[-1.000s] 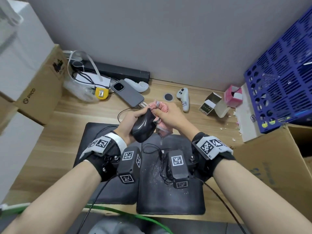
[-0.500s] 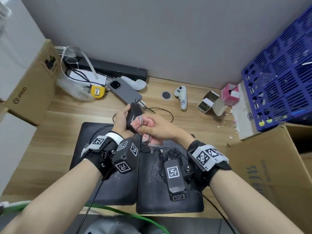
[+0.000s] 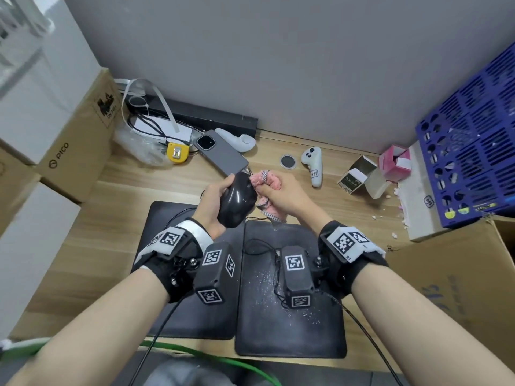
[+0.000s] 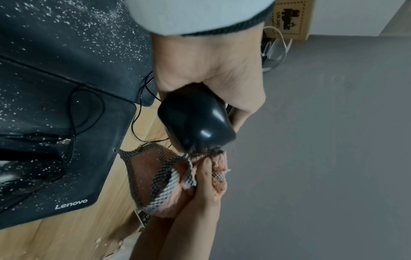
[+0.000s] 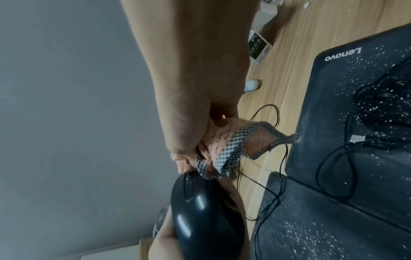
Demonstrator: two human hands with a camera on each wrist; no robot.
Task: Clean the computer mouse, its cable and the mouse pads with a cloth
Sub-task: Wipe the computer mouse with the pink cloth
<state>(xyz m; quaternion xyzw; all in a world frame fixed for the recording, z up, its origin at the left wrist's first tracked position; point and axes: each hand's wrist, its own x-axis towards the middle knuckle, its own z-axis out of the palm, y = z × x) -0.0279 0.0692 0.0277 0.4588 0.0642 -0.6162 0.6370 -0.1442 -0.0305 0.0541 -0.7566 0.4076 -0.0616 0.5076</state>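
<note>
1. two hands hold the job above the table (image 3: pixel 133 207): left hand (image 3: pixel 213 203) fingers curl round the mouse (image 3: pixel 237 203).
2. right hand (image 3: pixel 281 195) fingers bunch the cloth (image 3: pixel 266 178) against its front end.
3. best to press firmly and rotate the mouse to reach every face.

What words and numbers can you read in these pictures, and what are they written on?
"Lenovo": on the corner of the right mouse pad, which is speckled with white crumbs.
"PICO": on the side of the cardboard box at the left.
"UN 3481": on the black shipping label of that same box.
Too small or blurred to read: the print on the small open carton, the mark on the white controller, the writing on the big cardboard box at the right.
</note>
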